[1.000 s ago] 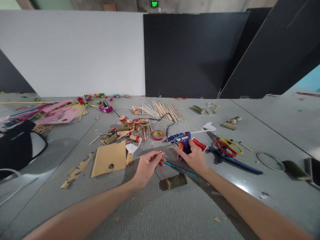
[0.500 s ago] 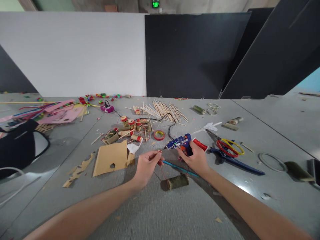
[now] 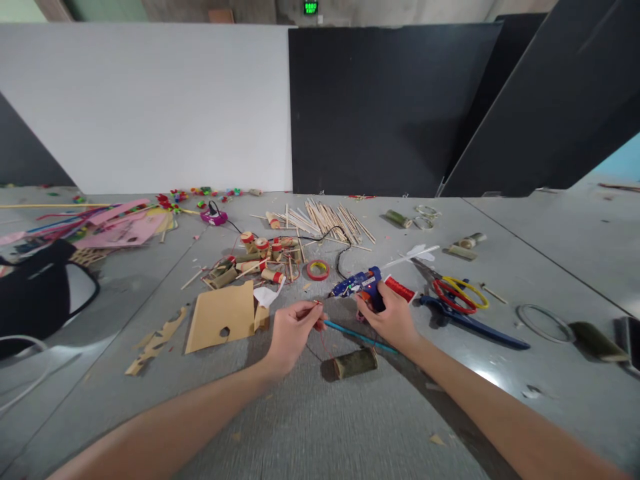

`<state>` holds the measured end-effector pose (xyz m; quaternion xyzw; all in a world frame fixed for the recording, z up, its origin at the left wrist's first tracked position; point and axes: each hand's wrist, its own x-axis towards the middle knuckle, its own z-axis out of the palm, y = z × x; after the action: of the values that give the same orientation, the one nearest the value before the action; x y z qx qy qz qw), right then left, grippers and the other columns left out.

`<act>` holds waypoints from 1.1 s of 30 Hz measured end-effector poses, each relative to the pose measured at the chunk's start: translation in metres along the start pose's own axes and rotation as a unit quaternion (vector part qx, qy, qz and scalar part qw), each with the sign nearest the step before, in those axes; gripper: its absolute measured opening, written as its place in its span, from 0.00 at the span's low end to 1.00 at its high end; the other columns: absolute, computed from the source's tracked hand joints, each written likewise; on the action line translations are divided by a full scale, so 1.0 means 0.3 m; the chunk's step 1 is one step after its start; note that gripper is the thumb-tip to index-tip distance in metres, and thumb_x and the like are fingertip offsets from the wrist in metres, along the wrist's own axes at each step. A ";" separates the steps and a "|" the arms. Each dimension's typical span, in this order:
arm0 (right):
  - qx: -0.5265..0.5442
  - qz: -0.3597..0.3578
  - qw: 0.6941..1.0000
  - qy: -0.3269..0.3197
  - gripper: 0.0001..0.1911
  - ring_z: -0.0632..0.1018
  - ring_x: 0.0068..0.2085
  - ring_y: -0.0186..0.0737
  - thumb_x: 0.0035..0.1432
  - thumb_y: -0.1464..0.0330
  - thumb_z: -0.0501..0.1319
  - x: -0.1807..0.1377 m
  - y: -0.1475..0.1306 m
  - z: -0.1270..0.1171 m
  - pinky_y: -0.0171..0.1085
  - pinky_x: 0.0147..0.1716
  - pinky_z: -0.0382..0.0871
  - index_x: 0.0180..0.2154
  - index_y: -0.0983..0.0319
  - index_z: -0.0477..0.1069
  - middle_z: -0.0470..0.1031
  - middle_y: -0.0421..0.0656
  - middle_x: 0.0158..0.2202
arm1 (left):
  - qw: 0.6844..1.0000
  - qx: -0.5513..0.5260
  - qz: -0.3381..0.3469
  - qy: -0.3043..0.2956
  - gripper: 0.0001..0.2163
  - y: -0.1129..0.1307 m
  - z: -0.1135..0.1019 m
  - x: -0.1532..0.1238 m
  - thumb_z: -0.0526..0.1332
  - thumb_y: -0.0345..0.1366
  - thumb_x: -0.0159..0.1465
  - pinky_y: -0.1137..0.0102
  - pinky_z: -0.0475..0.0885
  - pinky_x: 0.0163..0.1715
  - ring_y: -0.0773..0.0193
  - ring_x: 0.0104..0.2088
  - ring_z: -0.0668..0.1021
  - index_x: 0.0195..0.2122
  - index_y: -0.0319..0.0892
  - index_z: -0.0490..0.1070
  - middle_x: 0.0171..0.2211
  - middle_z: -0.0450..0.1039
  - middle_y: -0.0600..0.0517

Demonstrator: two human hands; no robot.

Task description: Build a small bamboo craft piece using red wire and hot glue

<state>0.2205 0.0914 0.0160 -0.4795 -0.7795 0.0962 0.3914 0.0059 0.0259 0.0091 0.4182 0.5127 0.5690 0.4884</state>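
My left hand (image 3: 295, 333) is closed in a pinch on a red string (image 3: 323, 340), which hangs down to a short green bamboo tube (image 3: 356, 363) lying on its side. A thin blue stick (image 3: 357, 333) slants from my left fingertips to the lower right; whether they grip it too I cannot tell. My right hand (image 3: 393, 317) is wrapped round the handle of a blue glue gun (image 3: 360, 283), whose nozzle points left above the pinched fingers. Just behind my right hand lies a spool of red thread (image 3: 400, 289).
Red-banded bamboo pieces (image 3: 273, 275), a red tape roll (image 3: 317, 269) and many wooden sticks (image 3: 337, 222) lie beyond my hands. Cardboard (image 3: 217, 317) is at left. Scissors (image 3: 454, 295) and a dark blue-handled tool (image 3: 480, 327) lie at right. Black and white panels (image 3: 385, 113) stand behind.
Hardly anything differs. Both hands keep their places and grips, and the white stick by the glue gun has shifted slightly left.
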 end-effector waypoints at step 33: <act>0.278 0.156 0.941 -0.115 0.13 0.78 0.36 0.43 0.54 0.59 0.67 -0.001 -0.132 -0.006 0.41 0.42 0.71 0.32 0.63 0.74 0.79 0.43 0.33 | 0.989 0.093 0.004 -0.115 0.13 0.026 0.015 -0.026 0.64 0.44 0.63 0.75 0.70 0.23 0.68 0.21 0.75 0.29 0.40 0.78 0.24 0.77 0.51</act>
<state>0.1953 0.0703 0.0378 -0.4524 -0.6769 0.4237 0.3970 0.0106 0.0190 0.0177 0.5265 0.5022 0.4685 0.5011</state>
